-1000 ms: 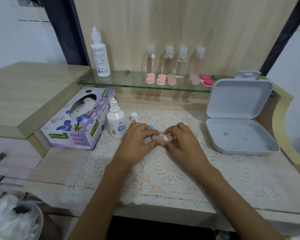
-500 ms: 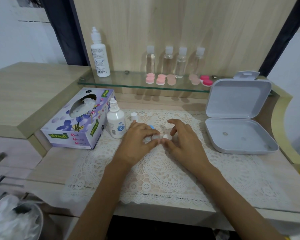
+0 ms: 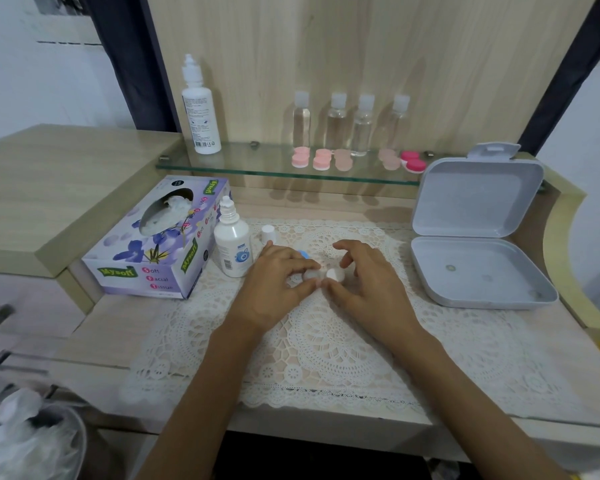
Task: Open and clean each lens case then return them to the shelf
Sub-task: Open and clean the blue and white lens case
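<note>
A small white lens case (image 3: 323,274) lies on the lace mat (image 3: 326,348) in the middle of the desk. My left hand (image 3: 274,282) pinches its left half between thumb and fingers. My right hand (image 3: 368,282) curls round its right cap, thumb at the front and index finger arched over the back. A blue cap (image 3: 303,254) peeks out behind my left hand. On the glass shelf (image 3: 250,161) stand several more lens cases: pink ones (image 3: 300,158), beige ones (image 3: 343,160) and a magenta one (image 3: 413,161).
A tissue box (image 3: 153,247) sits at the left, with an uncapped solution bottle (image 3: 232,244) and its white cap (image 3: 268,233) beside it. The shelf holds a tall white bottle (image 3: 201,112) and several clear bottles (image 3: 336,124). An open grey box (image 3: 478,268) lies at the right. A bin of used tissues (image 3: 25,441) is at lower left.
My right hand's fingers lifted off the case, spread, and now arch around its right cap. My left hand and the case have stayed in place.
</note>
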A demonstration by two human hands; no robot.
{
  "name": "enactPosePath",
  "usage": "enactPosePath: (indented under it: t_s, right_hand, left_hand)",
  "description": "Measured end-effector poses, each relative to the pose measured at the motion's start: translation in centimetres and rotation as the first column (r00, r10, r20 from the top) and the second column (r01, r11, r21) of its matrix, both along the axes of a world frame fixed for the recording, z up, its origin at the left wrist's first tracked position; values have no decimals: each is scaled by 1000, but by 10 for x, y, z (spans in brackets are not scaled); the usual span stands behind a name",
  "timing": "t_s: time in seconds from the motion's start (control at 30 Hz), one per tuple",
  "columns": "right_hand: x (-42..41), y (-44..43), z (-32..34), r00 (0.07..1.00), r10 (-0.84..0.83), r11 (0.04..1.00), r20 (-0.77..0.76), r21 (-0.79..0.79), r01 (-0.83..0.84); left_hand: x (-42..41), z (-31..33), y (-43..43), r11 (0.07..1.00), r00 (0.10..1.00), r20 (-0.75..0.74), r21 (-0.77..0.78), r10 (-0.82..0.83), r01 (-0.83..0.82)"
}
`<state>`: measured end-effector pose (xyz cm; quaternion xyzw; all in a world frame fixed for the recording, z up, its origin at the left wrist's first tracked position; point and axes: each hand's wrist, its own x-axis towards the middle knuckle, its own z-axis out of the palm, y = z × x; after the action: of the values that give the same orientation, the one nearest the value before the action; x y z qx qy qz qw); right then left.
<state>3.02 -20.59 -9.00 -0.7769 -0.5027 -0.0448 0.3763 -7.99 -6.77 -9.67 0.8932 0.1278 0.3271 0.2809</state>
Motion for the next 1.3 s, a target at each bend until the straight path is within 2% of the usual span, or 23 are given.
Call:
enactPosePath:
  t_s: [0.37,0.5,0.6,0.83,1.0,1.3]
  right_hand:
    - [-1,0,1,995,97,995,15,-25,-97]
    - [-2,-2,3,988,129,992,-85,23,-127]
    - [0,-1,4,989,75,996,-129,52,-69]
    - [11,6,3,995,-99,995,27,-28,100]
    - [16,8,2,986,-97,993,138,-54,106]
    - [21,7,0,996,-60,997,61,-45,63]
  left_hand:
    - [0,0,-1,1000,1000,16,-8,-5,5]
    - [0,1,-1,1000,1000,10,-4,11,-11]
    - [-1,0,-1,1000,1000,-9,13,20,-20]
    - [0,0,-1,998,999,17,40,41,-42]
    - [1,-3,1,997,998,23,53,54,-55]
    - [-1,-2,0,997,999,12,52,49,-50]
